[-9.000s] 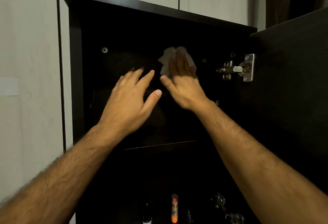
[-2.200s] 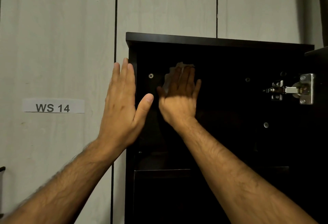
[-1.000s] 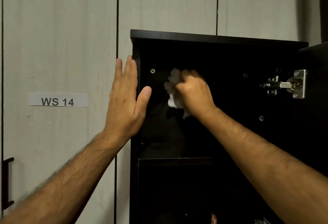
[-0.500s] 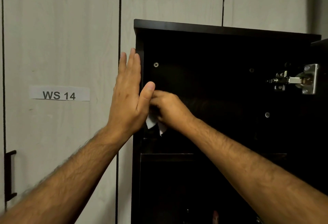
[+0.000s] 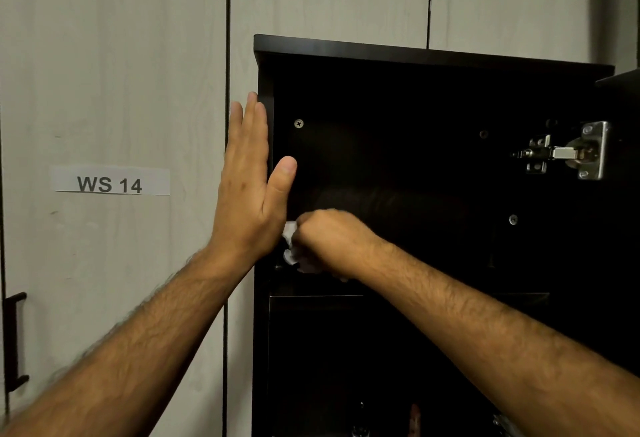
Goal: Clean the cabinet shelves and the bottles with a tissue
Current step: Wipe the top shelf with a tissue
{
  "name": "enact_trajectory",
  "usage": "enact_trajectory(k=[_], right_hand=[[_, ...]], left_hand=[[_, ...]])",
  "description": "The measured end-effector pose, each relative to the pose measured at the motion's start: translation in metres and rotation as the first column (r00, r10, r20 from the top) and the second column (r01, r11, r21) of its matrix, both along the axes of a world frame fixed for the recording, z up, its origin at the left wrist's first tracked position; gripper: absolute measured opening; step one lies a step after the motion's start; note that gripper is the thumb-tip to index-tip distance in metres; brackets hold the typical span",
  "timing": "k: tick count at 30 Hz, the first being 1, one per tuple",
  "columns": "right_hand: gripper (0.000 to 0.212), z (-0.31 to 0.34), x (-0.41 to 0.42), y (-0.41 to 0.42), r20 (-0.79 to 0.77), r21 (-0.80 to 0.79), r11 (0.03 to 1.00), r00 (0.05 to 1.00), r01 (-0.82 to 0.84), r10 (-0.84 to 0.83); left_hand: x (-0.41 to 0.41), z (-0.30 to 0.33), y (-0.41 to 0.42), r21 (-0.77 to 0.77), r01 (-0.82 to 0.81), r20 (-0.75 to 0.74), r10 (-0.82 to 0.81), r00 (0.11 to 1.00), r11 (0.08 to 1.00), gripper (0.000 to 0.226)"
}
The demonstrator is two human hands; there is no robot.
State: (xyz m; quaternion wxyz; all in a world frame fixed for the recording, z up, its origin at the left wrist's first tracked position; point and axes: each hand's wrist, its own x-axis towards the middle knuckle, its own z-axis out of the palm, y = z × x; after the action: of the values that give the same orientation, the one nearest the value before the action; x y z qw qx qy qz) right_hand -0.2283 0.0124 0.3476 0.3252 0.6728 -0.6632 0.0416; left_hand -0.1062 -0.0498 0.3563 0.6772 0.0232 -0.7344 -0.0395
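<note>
**Wiping low in the top compartment**

We are clenching our right hand [image 5: 329,240] around the crumpled white tissue [image 5: 292,246], pressing it into the lower left corner of the dark cabinet [image 5: 415,55], just above the shelf [image 5: 311,289]. Our left hand [image 5: 251,190] is lying flat with fingers straight along the cabinet's left edge, thumb spread inward. A "WS 14" label [image 5: 110,182] is sitting on the pale panel, and a metal hinge [image 5: 568,154] is showing at right.

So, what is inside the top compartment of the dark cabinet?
Inside the cabinet top compartment, the right hand grips a crumpled white tissue low at the left inner wall. A screw and a hinge show. The rest is too dark to tell.
</note>
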Motion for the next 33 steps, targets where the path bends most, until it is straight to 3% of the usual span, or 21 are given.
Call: enact_trajectory(k=[3, 5, 7, 9, 12, 15, 17, 19, 22, 24, 27, 30, 33], right_hand=[[0.017, 0.026, -0.031, 0.006, 0.113, -0.332, 0.943, 0.993, 0.008, 0.031], [0.015, 0.048, -0.047, 0.007, 0.257, -0.587, 0.807, 0.96, 0.067, 0.108], [0.015, 0.056, -0.045, 0.003, 0.256, -0.669, 0.739, 0.957, 0.074, 0.135], [0.014, 0.042, -0.034, -0.005, 0.128, -0.57, 0.821, 0.983, -0.035, 0.13], [0.01, 0.0, -0.023, -0.008, 0.052, -0.176, 0.976, 0.988, -0.132, 0.143], [0.011, -0.013, -0.028, 0.005, -0.164, 0.067, 0.996, 0.984, -0.054, 0.064], [0.014, 0.003, -0.041, 0.021, -0.126, 0.048, 0.998, 0.992, 0.029, -0.023], [0.016, 0.027, -0.06, 0.032, -0.017, -0.123, 0.989, 0.997, 0.078, -0.081], [0.019, 0.066, -0.08, 0.042, 0.19, -0.506, 0.855, 0.981, 0.116, -0.021], [0.022, 0.073, -0.081, 0.036, 0.263, -0.623, 0.771, 0.964, 0.134, 0.045], [0.014, 0.048, -0.063, 0.02, 0.192, -0.534, 0.846, 0.976, 0.017, 0.101], [0.009, 0.01, -0.04, 0.019, 0.064, -0.22, 0.97, 0.99, -0.105, 0.122], [0.016, -0.003, -0.036, 0.031, -0.117, 0.063, 0.998, 0.993, -0.011, 0.018]], left_hand=[[0.001, 0.0, -0.001, -0.01, -0.015, 0.02, 0.015, 1.0, 1.0, 0.07], [0.0, -0.001, -0.001, -0.021, -0.018, 0.023, 0.019, 1.0, 1.0, 0.071], [-0.001, -0.002, -0.001, -0.031, -0.033, 0.025, 0.034, 0.999, 0.999, 0.071], [-0.001, -0.002, -0.002, -0.052, -0.074, 0.041, 0.076, 0.996, 0.996, 0.073], [0.0, -0.003, -0.003, -0.1, -0.189, 0.073, 0.197, 0.978, 0.977, 0.075], [0.002, -0.004, -0.002, -0.161, -0.293, 0.087, 0.309, 0.947, 0.942, 0.075], [0.003, -0.005, -0.002, -0.181, -0.323, 0.092, 0.343, 0.935, 0.929, 0.075], [0.003, -0.005, -0.003, -0.189, -0.341, 0.098, 0.363, 0.926, 0.921, 0.076], [0.002, -0.005, -0.002, -0.186, -0.361, 0.098, 0.383, 0.918, 0.914, 0.076], [0.002, -0.006, -0.001, -0.193, -0.38, 0.102, 0.403, 0.909, 0.905, 0.076], [0.002, -0.008, 0.0, -0.212, -0.412, 0.104, 0.439, 0.892, 0.886, 0.077], [0.001, -0.009, 0.003, -0.213, -0.44, 0.101, 0.467, 0.878, 0.873, 0.078], [0.001, -0.01, 0.004, -0.213, -0.46, 0.104, 0.488, 0.867, 0.862, 0.078]])
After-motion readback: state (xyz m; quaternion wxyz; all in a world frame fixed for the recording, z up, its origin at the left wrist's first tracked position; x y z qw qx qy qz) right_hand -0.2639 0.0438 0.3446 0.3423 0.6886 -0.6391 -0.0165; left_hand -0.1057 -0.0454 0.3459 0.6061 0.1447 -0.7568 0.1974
